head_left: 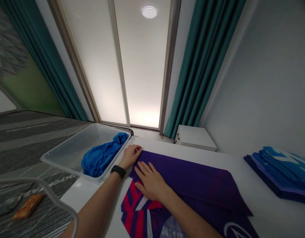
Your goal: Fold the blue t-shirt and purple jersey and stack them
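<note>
A purple T-shirt (192, 175) with red and white striped parts and a printed light circle lies partly folded over on the white table (231, 162). At its far left corner, my left hand (131, 155), wearing a black watch, has its fingers closed on the fabric's edge. My right hand (151, 181) lies flat on the shirt close by, fingers spread and palm down. Left of my left hand stands a clear plastic bin (68, 148) with a crumpled blue garment (102, 155) inside.
Folded blue and purple garments (283, 172) are stacked at the table's right. Beyond the far edge stands a low white cabinet (194, 137). A pale curved bar (48, 191) crosses the lower left. An orange packet (28, 206) is on the grey carpet (18, 142).
</note>
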